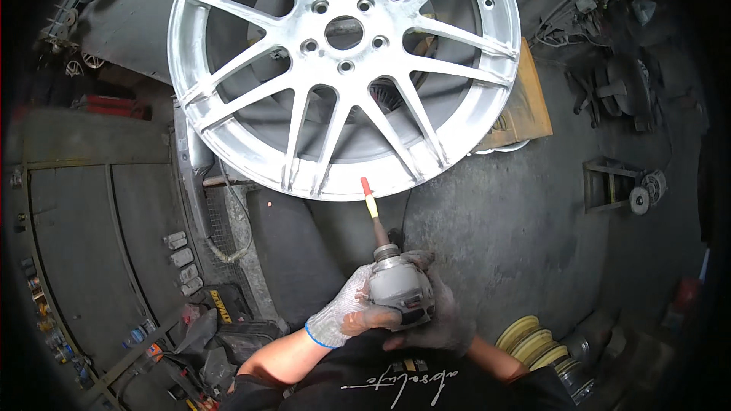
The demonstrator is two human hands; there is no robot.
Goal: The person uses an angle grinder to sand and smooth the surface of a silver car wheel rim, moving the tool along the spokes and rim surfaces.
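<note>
A large silver-white multi-spoke wheel rim fills the upper middle of the head view. Below it, my left hand, in a pale knit glove with a blue cuff, grips a dusty grey power tool. My right hand, in a darker dirty glove, holds the tool's other side; its fingertips are partly hidden. The tool's long shaft ends in a yellow and red bit, which points away from me and overlaps the rim's near edge; I cannot tell whether it touches.
A yellow-brown board lies under the rim's right side. A metal stand and chair base are at right, yellow rims lower right. A metal frame with a hose, cans and a black case are at left.
</note>
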